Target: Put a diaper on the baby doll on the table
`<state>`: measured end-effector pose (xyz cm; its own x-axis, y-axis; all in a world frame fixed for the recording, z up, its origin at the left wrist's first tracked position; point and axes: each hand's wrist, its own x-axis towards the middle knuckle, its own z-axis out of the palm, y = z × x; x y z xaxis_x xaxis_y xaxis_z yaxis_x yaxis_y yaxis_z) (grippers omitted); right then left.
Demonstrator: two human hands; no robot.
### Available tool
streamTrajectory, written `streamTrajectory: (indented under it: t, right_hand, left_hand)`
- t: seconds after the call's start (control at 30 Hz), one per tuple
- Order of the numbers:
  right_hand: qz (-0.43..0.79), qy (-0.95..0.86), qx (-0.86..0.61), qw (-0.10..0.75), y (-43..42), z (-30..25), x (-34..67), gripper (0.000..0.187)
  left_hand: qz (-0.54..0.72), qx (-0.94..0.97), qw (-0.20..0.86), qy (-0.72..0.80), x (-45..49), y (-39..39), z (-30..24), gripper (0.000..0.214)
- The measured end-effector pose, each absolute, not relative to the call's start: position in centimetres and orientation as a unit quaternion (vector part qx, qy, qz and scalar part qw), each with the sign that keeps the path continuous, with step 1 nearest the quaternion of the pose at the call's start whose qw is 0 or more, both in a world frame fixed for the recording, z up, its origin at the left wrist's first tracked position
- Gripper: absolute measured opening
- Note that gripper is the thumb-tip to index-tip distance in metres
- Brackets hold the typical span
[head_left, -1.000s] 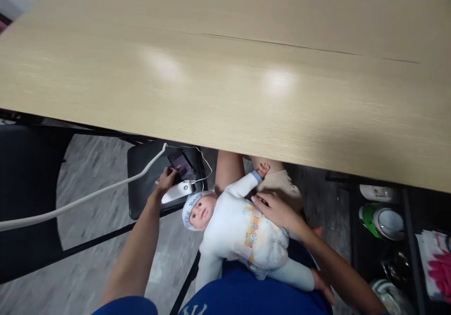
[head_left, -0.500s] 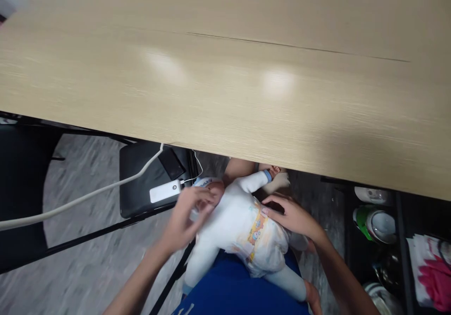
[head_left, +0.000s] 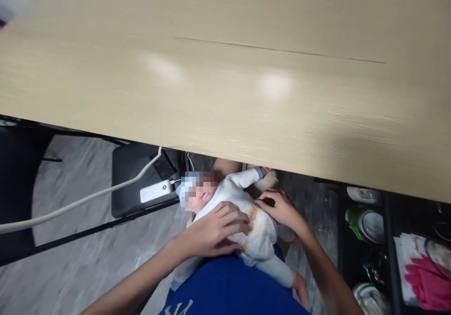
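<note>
A baby doll (head_left: 237,197) in a white suit, a printed diaper and a blue-and-white cap lies across my lap, just below the front edge of the wooden table (head_left: 225,70). My left hand (head_left: 214,230) rests on the doll's chest, fingers spread over it. Over at the doll's hip, my right hand (head_left: 280,207) lies on the diaper with its fingers curved against it. The doll's raised arm reaches up under the table edge.
A black chair (head_left: 136,183) to my left carries a dark phone (head_left: 162,164) and a white power bank (head_left: 155,191) with a white cable (head_left: 70,205) trailing left. Shelves at the right hold cups (head_left: 369,221), bowls and pink gloves (head_left: 428,279).
My left hand left the phone on the chair, came across past the doll's head and settled on its chest. The right hand stayed at the diaper. The doll shifted slightly left.
</note>
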<state>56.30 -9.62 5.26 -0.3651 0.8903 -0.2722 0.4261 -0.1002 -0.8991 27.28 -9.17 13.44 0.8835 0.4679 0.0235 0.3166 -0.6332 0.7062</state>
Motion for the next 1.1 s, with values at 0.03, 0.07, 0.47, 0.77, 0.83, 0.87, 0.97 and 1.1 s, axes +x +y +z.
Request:
streamTrajectory:
  t: [0.03,0.07,0.47,0.77,0.83,0.87,0.97,1.1]
  right_hand:
    - [0.524,-0.638,-0.520,0.218,-9.5,5.2,56.1,0.036]
    - [0.520,-0.641,-0.522,0.218,-9.4,5.2,55.8,0.036]
    - [0.499,-0.683,-0.502,0.180,-9.5,8.4,52.8,0.026]
    - [0.398,-0.672,-0.582,0.226,-8.8,4.1,53.8,0.028]
    - [0.373,-0.659,-0.614,0.224,-8.4,3.3,54.4,0.026]
    - [0.366,-0.656,-0.620,0.226,-8.4,3.3,54.5,0.025]
    - [0.366,-0.662,-0.602,0.255,-9.0,5.2,53.9,0.021]
    - [0.408,-0.735,-0.480,0.251,-10.2,9.0,50.9,0.026]
  left_hand:
    - [0.105,0.897,0.371,0.216,27.1,-9.0,13.3,0.037]
    - [0.110,0.896,0.375,0.213,26.8,-8.9,13.1,0.036]
    - [0.162,0.875,0.413,0.196,23.2,-9.9,10.9,0.013]
    - [0.202,0.873,0.395,0.203,23.3,-9.9,11.3,0.018]
    - [0.216,0.861,0.416,0.196,23.2,-9.8,12.1,0.016]
    - [0.218,0.854,0.433,0.191,23.1,-9.8,12.6,0.014]
    - [0.181,0.836,0.492,0.164,22.4,-10.4,14.3,0.008]
    - [0.102,0.824,0.541,0.135,21.6,-12.1,15.0,0.008]
